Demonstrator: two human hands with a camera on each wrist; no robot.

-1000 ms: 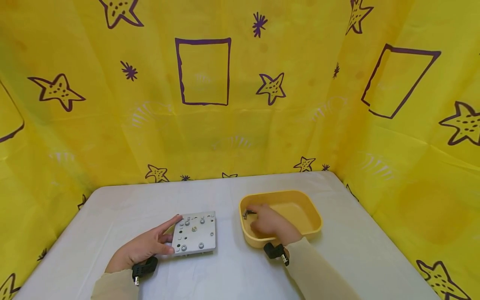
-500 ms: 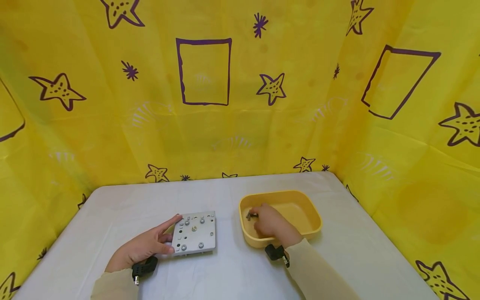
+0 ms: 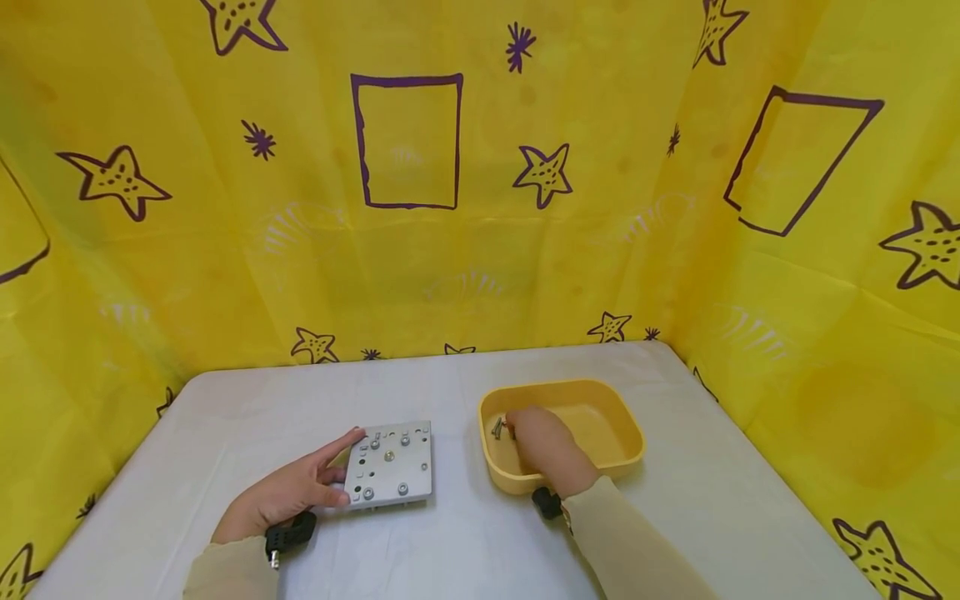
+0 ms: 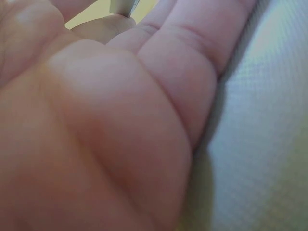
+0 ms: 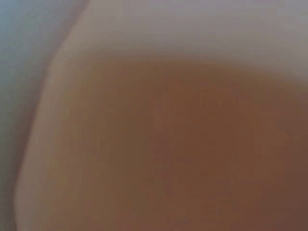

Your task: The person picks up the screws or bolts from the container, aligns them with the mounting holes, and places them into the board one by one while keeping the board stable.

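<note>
A silver metal plate (image 3: 397, 475) with holes and several bolts set in it sits on the table left of centre. My left hand (image 3: 288, 492) holds its left side, thumb at the near corner and index finger at the far one. In the left wrist view the palm (image 4: 115, 115) fills most of the picture, with a bit of the metal (image 4: 122, 6) at the top. My right hand (image 3: 547, 446) reaches down inside a yellow bin (image 3: 622, 408), fingers bent beside small screws (image 3: 497, 428). Its fingertips are mostly hidden, so I cannot tell whether they pinch a screw.
White cloth covers the table (image 3: 442, 550). Yellow curtains (image 3: 480, 275) printed with purple stars close in the back and both sides. A black wrist camera (image 3: 291, 530) is strapped on the left wrist, another (image 3: 547, 503) on the right. The right wrist view is blurred skin.
My right hand has shifted slightly right inside the bin and turned, its fingers drawing in from the screws, which now show beside them. The left hand and plate have stayed still.
</note>
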